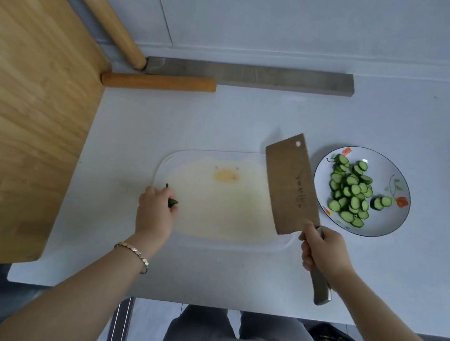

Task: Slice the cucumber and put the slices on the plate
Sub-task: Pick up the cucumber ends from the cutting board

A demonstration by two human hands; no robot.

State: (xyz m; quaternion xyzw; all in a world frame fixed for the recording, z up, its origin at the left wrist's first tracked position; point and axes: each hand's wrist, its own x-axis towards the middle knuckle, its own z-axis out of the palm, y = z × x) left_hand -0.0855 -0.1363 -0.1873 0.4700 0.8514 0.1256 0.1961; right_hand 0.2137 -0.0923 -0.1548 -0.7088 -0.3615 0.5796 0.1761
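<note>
One wide-angle camera, worn on the head, faces forward and steeply down from close above the pale grey tabletop (252, 117), with the translucent white plastic cutting board (228, 207) near centre frame and the round white flower-painted ceramic plate (386, 174) right of centre.

Open over the middle of the cutting board (227, 212), between the left hand (154, 210) gripping a cucumber end (173, 202) and the cleaver (291, 183). Barred toward the plate (394, 173) by that tilted blade in the right hand (321, 248). Hemmed farther back by a rolling pin (158, 82) and grey bar (257, 74)
</note>
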